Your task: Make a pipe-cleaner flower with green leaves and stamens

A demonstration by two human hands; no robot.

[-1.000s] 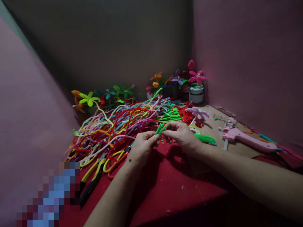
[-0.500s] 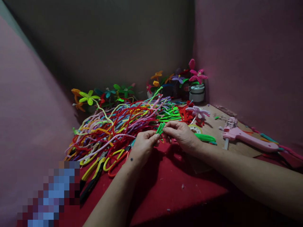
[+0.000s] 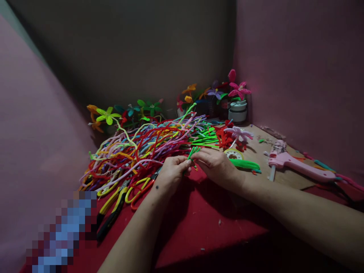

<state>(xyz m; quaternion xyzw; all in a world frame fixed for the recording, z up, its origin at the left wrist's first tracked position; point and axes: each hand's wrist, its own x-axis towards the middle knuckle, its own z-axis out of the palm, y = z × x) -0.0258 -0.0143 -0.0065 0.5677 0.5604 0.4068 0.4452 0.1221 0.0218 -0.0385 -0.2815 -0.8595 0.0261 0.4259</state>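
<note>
Several short green pipe cleaners (image 3: pixel 192 153) stick up in a small bunch above the red tabletop. My left hand (image 3: pixel 174 170) pinches them low down between thumb and fingers. From the other side my right hand (image 3: pixel 217 166) has its fingers closed at the bunch's right edge, the fingertips partly hidden behind it. Just behind my hands lies a big heap of coloured pipe cleaners (image 3: pixel 127 148), with longer green ones at its right end. Next to my right wrist are a roll of tape (image 3: pixel 233 154) and a folded green pipe-cleaner piece (image 3: pixel 245 164).
Pliers (image 3: pixel 115 204) and scissors (image 3: pixel 139 195) lie left of my left forearm. A pink glue gun (image 3: pixel 301 167) rests on a brown board (image 3: pixel 260 132) at right. Pipe-cleaner flowers (image 3: pixel 108 115) and a lidded jar (image 3: pixel 237 111) stand along the back wall.
My right hand has turned over the bunch, its fingers now more folded and the back of the hand more upward. The green pieces look more spread at the top. My left hand stays nearly still.
</note>
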